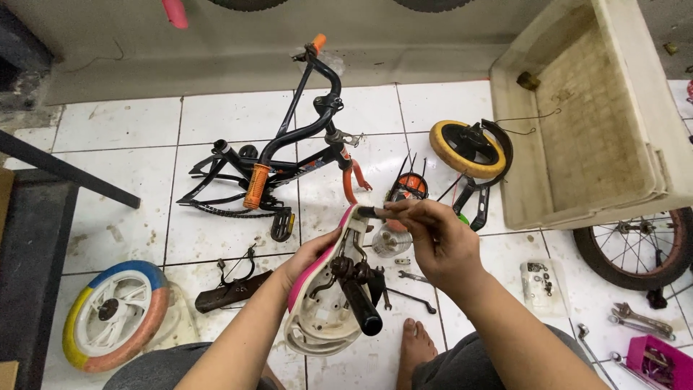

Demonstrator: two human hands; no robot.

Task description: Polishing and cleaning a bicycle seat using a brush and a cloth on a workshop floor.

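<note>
Right now my left hand (307,260) cradles the upturned pink saddle (325,303) above the floor; my right hand (433,235) pinches a small dark tool (367,211) at its front. A slip could drop it onto the spanners (411,289).

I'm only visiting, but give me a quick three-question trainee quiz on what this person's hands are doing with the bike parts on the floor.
1. True or false: the left hand holds the saddle upside down.
2. What does the right hand pinch? A) a spanner B) a small dark part at the saddle's end C) a wheel
3. Fill in: the bike frame lies on the white ____ floor.

Key: 1 true. 2 B; the dark part sits at the fingertips. 3 tiled.
</note>
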